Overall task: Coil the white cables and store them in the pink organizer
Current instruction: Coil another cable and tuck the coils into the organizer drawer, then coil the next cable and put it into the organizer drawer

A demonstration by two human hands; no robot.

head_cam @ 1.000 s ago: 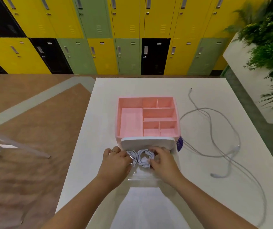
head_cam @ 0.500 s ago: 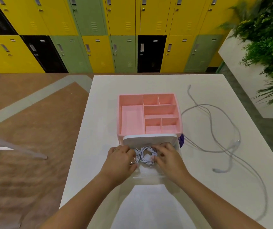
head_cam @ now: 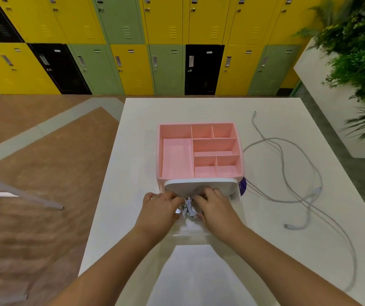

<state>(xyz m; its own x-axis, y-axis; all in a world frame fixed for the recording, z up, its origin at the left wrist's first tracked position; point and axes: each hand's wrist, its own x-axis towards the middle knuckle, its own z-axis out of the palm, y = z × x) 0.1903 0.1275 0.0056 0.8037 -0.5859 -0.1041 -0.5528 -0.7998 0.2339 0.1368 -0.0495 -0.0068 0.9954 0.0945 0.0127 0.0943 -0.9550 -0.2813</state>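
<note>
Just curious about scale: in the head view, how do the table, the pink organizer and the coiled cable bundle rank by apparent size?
Largest to smallest:
1. table
2. pink organizer
3. coiled cable bundle, which is partly hidden, so its full size is unsure.

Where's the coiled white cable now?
The coiled cable sits centre of the head view, held between the left hand and right hand, just on the near side of the pink organizer.
</note>
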